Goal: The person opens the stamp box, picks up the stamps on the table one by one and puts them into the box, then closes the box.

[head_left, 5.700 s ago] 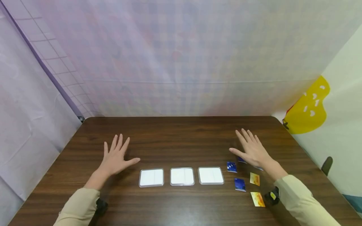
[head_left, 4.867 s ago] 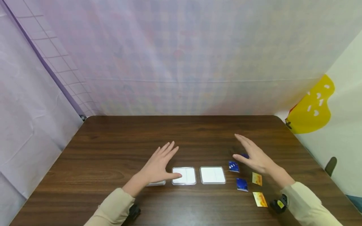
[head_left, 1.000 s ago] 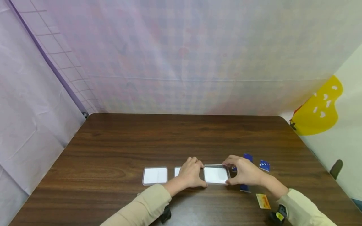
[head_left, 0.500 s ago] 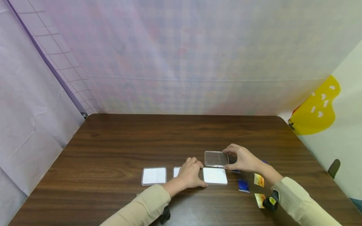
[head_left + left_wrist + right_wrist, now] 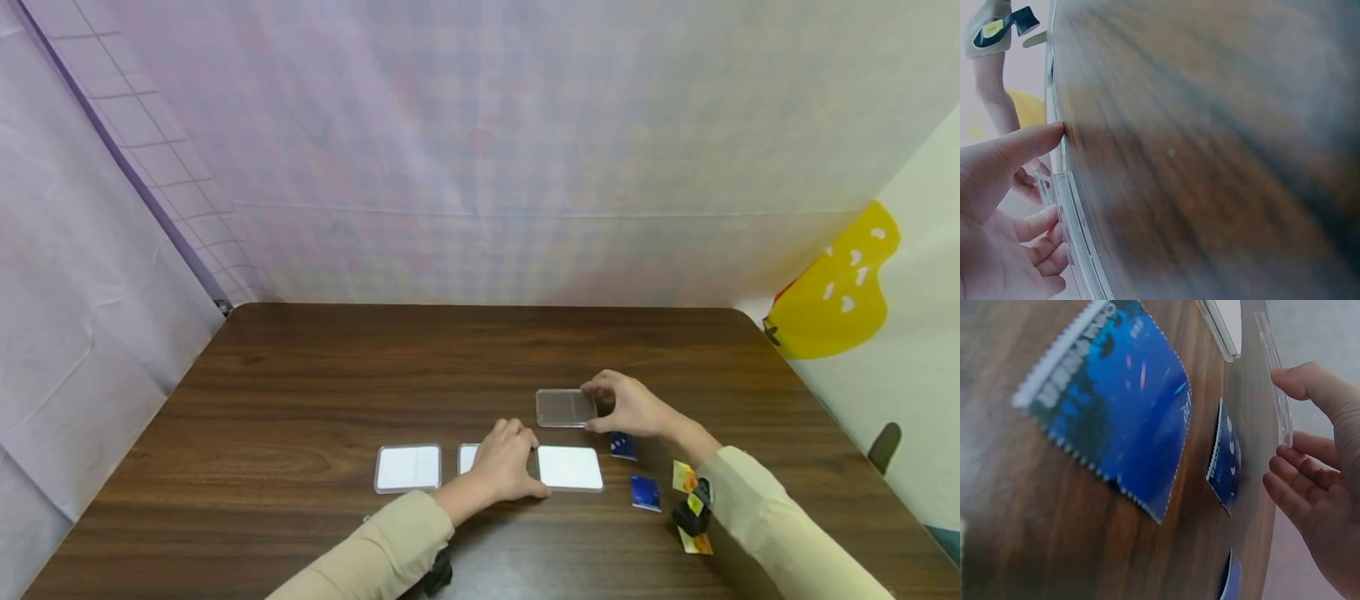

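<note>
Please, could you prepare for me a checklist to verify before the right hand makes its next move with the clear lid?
1. Right hand pinches the clear lid: ok.
2. Clear lid fully apart from the open base: ok, a strip of table shows between them.
3. Left hand at the open base's left end: ok.
4. White insert in the open base without any stamp on it: ok.
5. Near yellow stamp fully visible: not ok, the right wrist camera covers part.
6. Middle case contents: cannot tell, the left hand hides most of it.
</note>
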### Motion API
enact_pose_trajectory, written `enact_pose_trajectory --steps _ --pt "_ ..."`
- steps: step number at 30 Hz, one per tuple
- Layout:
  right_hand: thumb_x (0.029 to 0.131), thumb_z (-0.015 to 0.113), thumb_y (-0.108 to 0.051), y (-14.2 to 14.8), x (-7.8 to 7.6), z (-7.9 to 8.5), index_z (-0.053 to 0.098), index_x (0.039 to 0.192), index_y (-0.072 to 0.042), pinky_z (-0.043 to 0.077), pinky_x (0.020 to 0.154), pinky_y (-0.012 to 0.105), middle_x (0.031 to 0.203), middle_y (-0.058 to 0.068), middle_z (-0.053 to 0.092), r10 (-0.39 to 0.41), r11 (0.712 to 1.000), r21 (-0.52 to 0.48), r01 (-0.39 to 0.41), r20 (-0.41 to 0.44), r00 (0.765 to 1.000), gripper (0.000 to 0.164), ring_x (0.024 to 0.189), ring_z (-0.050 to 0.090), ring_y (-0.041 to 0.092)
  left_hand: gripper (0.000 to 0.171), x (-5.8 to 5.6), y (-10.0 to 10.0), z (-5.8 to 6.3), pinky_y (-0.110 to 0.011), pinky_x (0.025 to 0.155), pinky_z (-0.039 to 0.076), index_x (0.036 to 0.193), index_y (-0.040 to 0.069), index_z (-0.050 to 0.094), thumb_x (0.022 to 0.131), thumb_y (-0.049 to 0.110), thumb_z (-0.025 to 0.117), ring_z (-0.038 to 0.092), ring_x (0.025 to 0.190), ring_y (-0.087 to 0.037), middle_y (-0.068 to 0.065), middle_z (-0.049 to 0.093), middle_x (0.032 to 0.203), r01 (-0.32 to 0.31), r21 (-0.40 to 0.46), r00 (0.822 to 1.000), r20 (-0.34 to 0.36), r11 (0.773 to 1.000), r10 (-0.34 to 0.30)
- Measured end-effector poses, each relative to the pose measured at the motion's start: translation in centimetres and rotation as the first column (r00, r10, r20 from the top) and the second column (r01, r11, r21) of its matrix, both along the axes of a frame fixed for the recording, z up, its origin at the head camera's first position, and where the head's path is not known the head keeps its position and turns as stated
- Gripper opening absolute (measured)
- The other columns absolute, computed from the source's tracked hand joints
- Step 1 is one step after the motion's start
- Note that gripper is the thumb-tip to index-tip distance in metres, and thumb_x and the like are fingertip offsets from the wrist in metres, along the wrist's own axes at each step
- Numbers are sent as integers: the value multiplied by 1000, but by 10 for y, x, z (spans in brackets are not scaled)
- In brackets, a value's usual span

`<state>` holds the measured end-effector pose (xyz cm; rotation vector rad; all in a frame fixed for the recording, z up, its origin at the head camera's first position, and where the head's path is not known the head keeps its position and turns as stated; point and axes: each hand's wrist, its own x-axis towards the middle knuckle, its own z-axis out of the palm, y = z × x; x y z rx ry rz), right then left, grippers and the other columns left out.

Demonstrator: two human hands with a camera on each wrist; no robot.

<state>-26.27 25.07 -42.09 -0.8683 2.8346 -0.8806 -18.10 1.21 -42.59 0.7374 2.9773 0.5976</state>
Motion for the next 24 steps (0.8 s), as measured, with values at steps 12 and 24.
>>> enact_pose_trajectory --steps 12,24 --pt "65 78 -21 -5 -10 -7 58 108 6 50 80 39 101 12 58 20 1000 3 -20 11 1000 55 92 56 24 57 3 2 1 -19 66 39 98 9 63 57 43 81 43 82 -13 1 49 88 -14 -19 1000 -23 1000 13" --pt "64 79 -20 -4 -11 -6 56 110 9 50 80 39 103 15 58 40 999 -30 -39 18 999 59 94 56 27 58 2 2 0 -20 69 40 99 10 63 57 45 81 44 84 -14 1 51 89 -22 -38 999 -24 999 22"
